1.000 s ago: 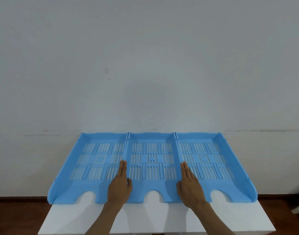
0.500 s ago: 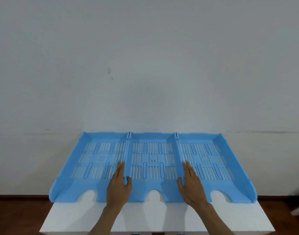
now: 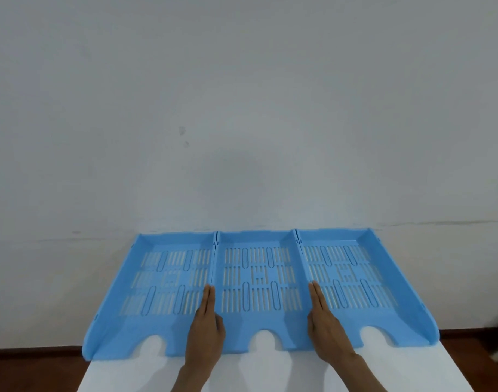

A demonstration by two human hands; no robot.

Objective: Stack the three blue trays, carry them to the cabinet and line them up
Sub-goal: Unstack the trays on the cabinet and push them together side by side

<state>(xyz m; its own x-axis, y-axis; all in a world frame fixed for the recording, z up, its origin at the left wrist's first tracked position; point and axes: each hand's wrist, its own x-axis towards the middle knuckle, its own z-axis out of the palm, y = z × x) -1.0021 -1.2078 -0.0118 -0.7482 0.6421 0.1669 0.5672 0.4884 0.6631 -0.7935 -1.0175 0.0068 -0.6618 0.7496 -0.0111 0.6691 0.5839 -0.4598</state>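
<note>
Three light-blue slotted trays lie side by side on a white cabinet top [image 3: 270, 372], backs against the wall: the left tray [image 3: 174, 239], the middle tray [image 3: 256, 239] and the right tray [image 3: 332, 236]. My left hand [image 3: 205, 332] straddles the wall between the left and middle trays, straight fingers on the left side and thumb inside the middle tray. My right hand [image 3: 327, 332] mirrors it on the wall between the middle and right trays, thumb on the middle tray's side. Both hands pinch the middle tray's side walls near its front.
A plain grey-white wall [image 3: 242, 108] rises directly behind the trays. Dark wooden floor [image 3: 30, 355] shows beyond the cabinet's left and right edges. The trays' front edges overhang a narrow white strip near me.
Both hands stay on the middle tray's side walls. The fingers, slightly spread half a second ago, now lie pressed together. The trays have not moved.
</note>
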